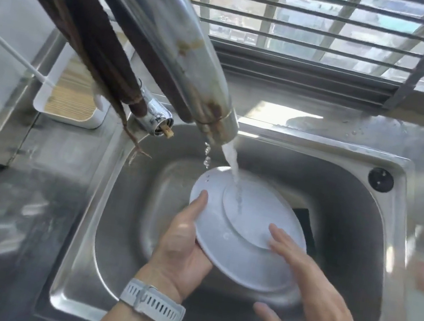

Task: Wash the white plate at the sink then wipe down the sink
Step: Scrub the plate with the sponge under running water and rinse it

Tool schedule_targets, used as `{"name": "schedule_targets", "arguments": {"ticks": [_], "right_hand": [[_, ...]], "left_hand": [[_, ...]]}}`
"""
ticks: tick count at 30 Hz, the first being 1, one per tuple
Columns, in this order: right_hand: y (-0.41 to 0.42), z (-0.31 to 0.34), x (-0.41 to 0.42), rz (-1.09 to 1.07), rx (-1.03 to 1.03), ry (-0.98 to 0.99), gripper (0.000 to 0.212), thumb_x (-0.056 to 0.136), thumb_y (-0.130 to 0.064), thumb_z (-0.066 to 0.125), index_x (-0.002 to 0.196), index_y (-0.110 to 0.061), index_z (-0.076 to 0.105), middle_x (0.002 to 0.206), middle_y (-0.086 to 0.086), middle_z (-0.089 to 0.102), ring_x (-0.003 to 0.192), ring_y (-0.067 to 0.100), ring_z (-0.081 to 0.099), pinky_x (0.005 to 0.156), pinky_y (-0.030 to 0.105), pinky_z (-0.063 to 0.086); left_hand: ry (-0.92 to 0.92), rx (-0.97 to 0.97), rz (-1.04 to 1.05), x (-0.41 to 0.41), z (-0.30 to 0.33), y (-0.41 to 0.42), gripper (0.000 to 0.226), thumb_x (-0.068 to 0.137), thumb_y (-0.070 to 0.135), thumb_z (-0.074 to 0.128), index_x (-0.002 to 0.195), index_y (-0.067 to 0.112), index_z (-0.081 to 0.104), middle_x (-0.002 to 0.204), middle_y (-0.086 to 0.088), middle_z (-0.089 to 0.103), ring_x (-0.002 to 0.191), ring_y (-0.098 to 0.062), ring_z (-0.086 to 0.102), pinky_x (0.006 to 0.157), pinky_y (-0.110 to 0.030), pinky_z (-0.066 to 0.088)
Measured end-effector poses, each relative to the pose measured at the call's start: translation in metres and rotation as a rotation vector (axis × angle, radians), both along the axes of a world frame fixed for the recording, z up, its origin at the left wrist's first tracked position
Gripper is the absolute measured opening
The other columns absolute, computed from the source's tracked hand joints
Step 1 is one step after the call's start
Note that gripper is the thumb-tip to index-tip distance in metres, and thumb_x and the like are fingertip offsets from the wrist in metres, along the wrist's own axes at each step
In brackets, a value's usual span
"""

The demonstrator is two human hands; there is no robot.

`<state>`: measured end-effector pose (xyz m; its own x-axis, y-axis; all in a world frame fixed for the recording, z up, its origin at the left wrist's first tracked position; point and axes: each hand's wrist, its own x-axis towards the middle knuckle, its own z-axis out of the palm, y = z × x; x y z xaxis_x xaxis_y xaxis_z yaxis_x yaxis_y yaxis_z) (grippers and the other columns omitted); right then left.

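My left hand [181, 241] grips the white plate [244, 232] by its left rim, thumb on top, holding it tilted, underside up, over the steel sink [378, 222]. Water from the tap [209, 99] strikes the plate's base. My right hand [304, 291] lies flat on it, fingers straight.

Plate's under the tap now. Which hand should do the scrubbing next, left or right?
Right. The right hand lies flat and open on the white plate, free to rub it under the water stream. The left hand grips the plate's rim, holding it tilted over the sink.
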<state>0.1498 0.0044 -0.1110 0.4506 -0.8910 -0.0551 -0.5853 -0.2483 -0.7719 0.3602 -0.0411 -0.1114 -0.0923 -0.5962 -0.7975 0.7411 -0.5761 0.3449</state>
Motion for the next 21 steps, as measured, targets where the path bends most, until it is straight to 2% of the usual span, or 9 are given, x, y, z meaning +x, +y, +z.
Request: {"name": "schedule_targets", "arguments": {"ticks": [2,4,7,11,14,15,18,20,21], "right_hand": [[0.000,0.004,0.022,0.128,0.041,0.074,0.074,0.097,-0.041,0.057,0.159,-0.022,0.023,0.166,-0.011,0.020,0.153,0.013,0.018,0.121,0.039,0.022],[-0.010,-0.002,0.049,0.191,-0.060,0.206,0.067,0.104,-0.044,0.035,0.161,-0.022,0.006,0.169,-0.010,0.002,0.155,0.013,0.002,0.122,0.037,0.011],[-0.043,-0.011,0.081,0.157,-0.097,0.312,0.062,0.105,-0.042,0.020,0.161,-0.021,0.004,0.169,-0.009,-0.007,0.154,0.014,-0.016,0.125,0.040,0.004],[-0.084,-0.035,0.087,0.106,-0.034,0.298,0.056,0.103,-0.051,0.016,0.157,-0.039,0.019,0.168,-0.008,0.011,0.155,0.015,-0.004,0.126,0.041,-0.001],[-0.090,-0.051,0.079,-0.113,0.088,0.382,0.057,0.099,-0.059,0.009,0.155,-0.046,0.012,0.166,-0.001,0.018,0.153,0.025,0.015,0.124,0.047,0.014],[-0.081,-0.048,0.081,-0.121,0.112,0.377,0.059,0.098,-0.059,0.007,0.155,-0.045,0.009,0.167,0.001,0.015,0.154,0.027,0.012,0.124,0.046,0.013],[-0.045,-0.031,0.095,0.102,0.049,0.261,0.062,0.099,-0.056,0.012,0.159,-0.037,0.011,0.169,-0.004,-0.001,0.155,0.023,-0.013,0.126,0.039,-0.004],[-0.051,-0.042,0.090,0.115,0.039,0.221,0.059,0.101,-0.053,0.017,0.158,-0.038,0.018,0.168,-0.007,0.007,0.156,0.020,-0.004,0.126,0.039,0.000],[-0.063,-0.051,0.085,0.025,0.104,0.225,0.059,0.099,-0.055,0.016,0.156,-0.041,0.021,0.167,-0.007,0.015,0.155,0.020,0.007,0.126,0.042,0.008]], "left_hand": [[0.030,-0.008,-0.036,-0.003,0.000,0.002,0.050,0.103,0.042,0.050,0.131,0.003,0.065,0.124,-0.022,0.073,0.115,-0.035,0.071,0.104,-0.048,0.050],[0.032,-0.004,-0.058,-0.009,-0.003,0.007,0.053,0.102,0.046,0.053,0.131,0.004,0.067,0.125,-0.018,0.073,0.116,-0.031,0.071,0.108,-0.046,0.048],[0.017,-0.053,-0.051,-0.014,-0.005,0.011,0.051,0.103,0.050,0.047,0.138,0.017,0.065,0.139,-0.007,0.068,0.128,-0.023,0.065,0.119,-0.044,0.038],[0.046,-0.061,-0.008,-0.004,-0.007,0.015,0.054,0.105,0.051,0.040,0.141,0.018,0.062,0.140,-0.013,0.066,0.130,-0.028,0.063,0.120,-0.049,0.036],[-0.009,-0.078,-0.010,-0.001,-0.004,0.016,0.053,0.103,0.051,0.043,0.132,0.014,0.069,0.129,-0.015,0.072,0.121,-0.031,0.068,0.115,-0.053,0.041],[-0.010,-0.073,-0.020,-0.002,-0.003,0.016,0.053,0.103,0.051,0.044,0.131,0.014,0.070,0.128,-0.015,0.073,0.120,-0.031,0.069,0.113,-0.053,0.043],[-0.029,-0.022,-0.020,-0.004,-0.007,0.014,0.053,0.100,0.055,0.049,0.134,0.019,0.068,0.133,-0.010,0.071,0.122,-0.029,0.068,0.116,-0.048,0.043],[-0.052,-0.026,-0.020,-0.002,-0.007,0.015,0.052,0.102,0.054,0.047,0.135,0.018,0.067,0.132,-0.011,0.071,0.122,-0.029,0.068,0.116,-0.048,0.043],[-0.060,-0.039,-0.033,-0.002,-0.006,0.015,0.052,0.103,0.052,0.045,0.133,0.016,0.068,0.129,-0.012,0.073,0.120,-0.029,0.070,0.114,-0.049,0.044]]}}
